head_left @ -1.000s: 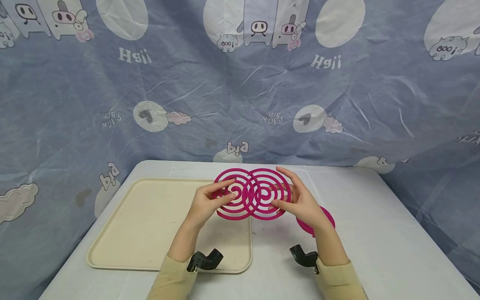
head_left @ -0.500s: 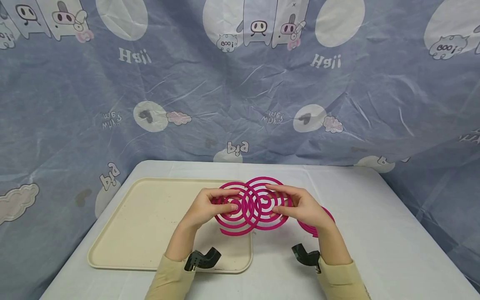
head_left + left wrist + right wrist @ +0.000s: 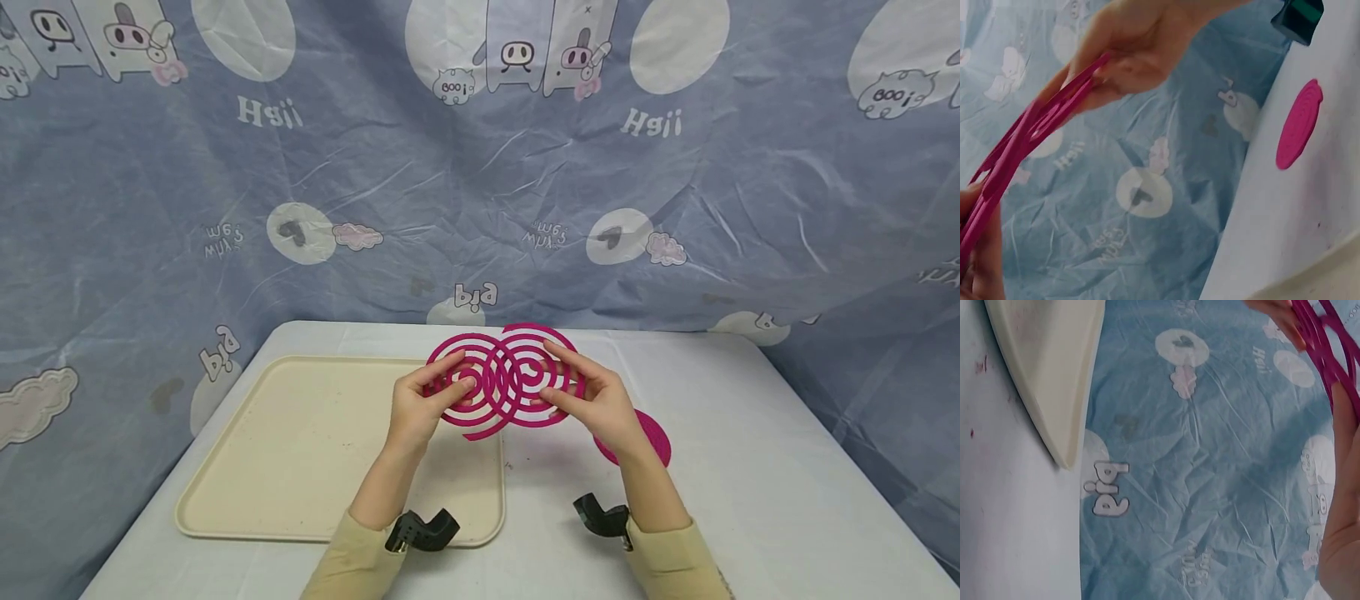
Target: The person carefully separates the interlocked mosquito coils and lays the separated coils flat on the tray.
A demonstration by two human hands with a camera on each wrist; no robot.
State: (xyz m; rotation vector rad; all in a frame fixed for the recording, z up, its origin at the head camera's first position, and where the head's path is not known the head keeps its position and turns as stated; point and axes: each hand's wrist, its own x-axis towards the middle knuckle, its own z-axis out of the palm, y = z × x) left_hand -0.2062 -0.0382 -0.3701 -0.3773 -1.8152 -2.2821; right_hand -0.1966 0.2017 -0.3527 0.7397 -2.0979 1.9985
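In the head view two magenta mosquito coils overlap in the middle, held up above the table with their rings crossing. My left hand (image 3: 416,408) pinches the left mosquito coil (image 3: 471,337) between thumb and fingers near its centre. On the other side my right hand (image 3: 606,407) grips the right mosquito coil (image 3: 528,423) by its right part, thumb in front and fingers partly behind. The left wrist view shows the crossed coils (image 3: 1019,137) nearly edge-on between both hands. A further magenta coil piece (image 3: 654,437) lies flat on the table, partly covered by the right wrist.
A cream tray (image 3: 300,450) covers the left part of the white table (image 3: 765,467), its right edge below the left coil. A blue patterned cloth (image 3: 480,183) hangs behind and at the sides. Dark camera mounts (image 3: 423,531) sit at both wrists.
Both hands dipped with the coils, then rose again. The coils have turned against each other: the left one's loose end now hangs lower, and the right one's end shows at the top.
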